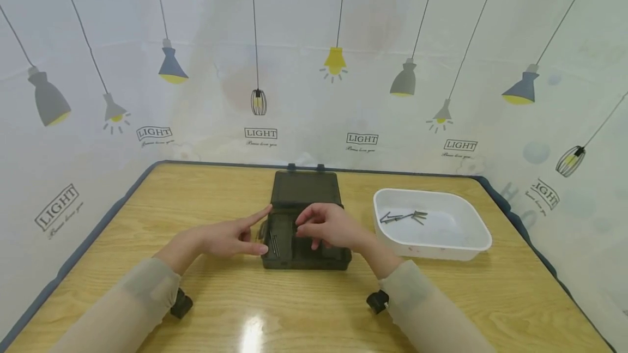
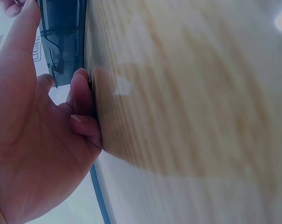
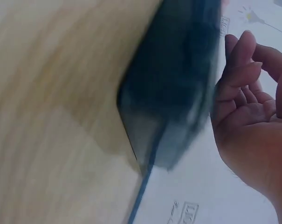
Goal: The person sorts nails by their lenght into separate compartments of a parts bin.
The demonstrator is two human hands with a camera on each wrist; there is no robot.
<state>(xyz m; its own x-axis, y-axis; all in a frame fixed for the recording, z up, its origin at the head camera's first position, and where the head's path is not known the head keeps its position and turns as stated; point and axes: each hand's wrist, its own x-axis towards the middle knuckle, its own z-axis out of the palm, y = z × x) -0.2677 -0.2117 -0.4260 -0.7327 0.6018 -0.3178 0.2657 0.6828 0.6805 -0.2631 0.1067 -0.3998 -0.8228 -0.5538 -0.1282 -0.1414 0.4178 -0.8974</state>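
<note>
A dark see-through plastic box (image 1: 306, 262) with compartments lies with its lid (image 1: 305, 187) folded back. Several thin metal fasteners (image 1: 275, 245), like screws or nails, lie in its left compartment. At the box's left side is my left hand (image 1: 225, 237), index finger stretched toward the hinge side, thumb tip at the front left edge. In the left wrist view, its other fingers bend loosely close to the table. My right hand (image 1: 331, 226) hovers over the middle and right compartments, partly hiding them. Its fingers (image 3: 243, 74) are loosely bent, and nothing shows between them.
Right of the box stands a white plastic tray (image 1: 434, 249) holding several more metal fasteners (image 1: 402, 217). The wooden table (image 1: 206, 309) ends at a dark edge in front of a lamp-patterned curtain (image 1: 294, 70). A dark device (image 1: 181, 304) is strapped at each wrist.
</note>
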